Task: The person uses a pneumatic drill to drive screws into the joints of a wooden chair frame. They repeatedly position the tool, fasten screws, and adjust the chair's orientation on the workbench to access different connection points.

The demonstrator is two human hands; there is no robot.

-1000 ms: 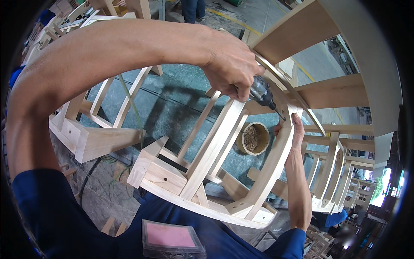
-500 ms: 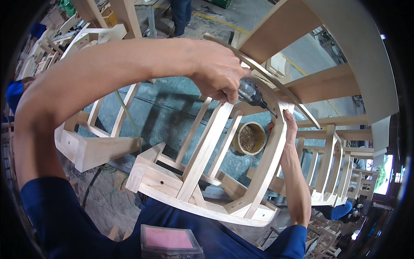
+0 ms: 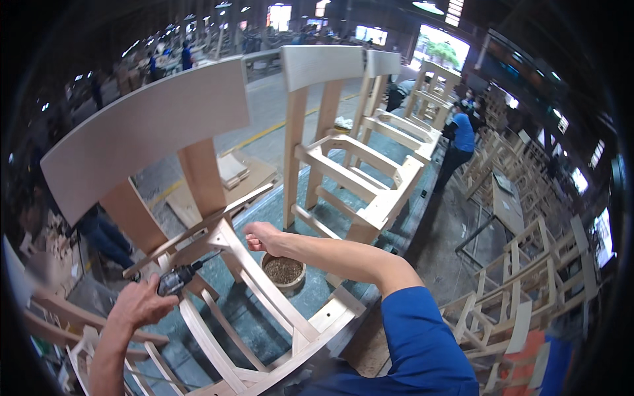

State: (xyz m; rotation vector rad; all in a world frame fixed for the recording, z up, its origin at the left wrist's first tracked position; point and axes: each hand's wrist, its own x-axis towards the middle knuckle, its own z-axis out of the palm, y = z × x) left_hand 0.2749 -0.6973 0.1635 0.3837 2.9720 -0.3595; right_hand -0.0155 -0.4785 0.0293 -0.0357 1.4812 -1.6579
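Observation:
My left hand (image 3: 140,302) is wrapped round a dark power screwdriver (image 3: 177,280). Its long bit points toward a corner block (image 3: 219,237) of a pale wooden chair frame (image 3: 274,290) and looks close to it. The bit's exact contact is not clear. My right hand (image 3: 262,237) is off the frame, fingers curled, just above and beside a round tub (image 3: 298,280). Inside the tub lie many small brownish pieces (image 3: 282,268), perhaps screws. Whatever the right fingers may pinch is hidden. The chair's broad curved backrest (image 3: 152,125) rises at the left.
A second chair frame (image 3: 337,168) stands on the green worktop (image 3: 323,261) beyond my right arm, with more chairs behind it. A person in blue (image 3: 460,135) is at the bench's far end. Stacked chairs (image 3: 541,277) and a narrow table (image 3: 505,191) line the right side.
The view has swung right and up. My left hand has drawn the screwdriver back from the corner block. My right hand has let go of the frame and moved to the tub.

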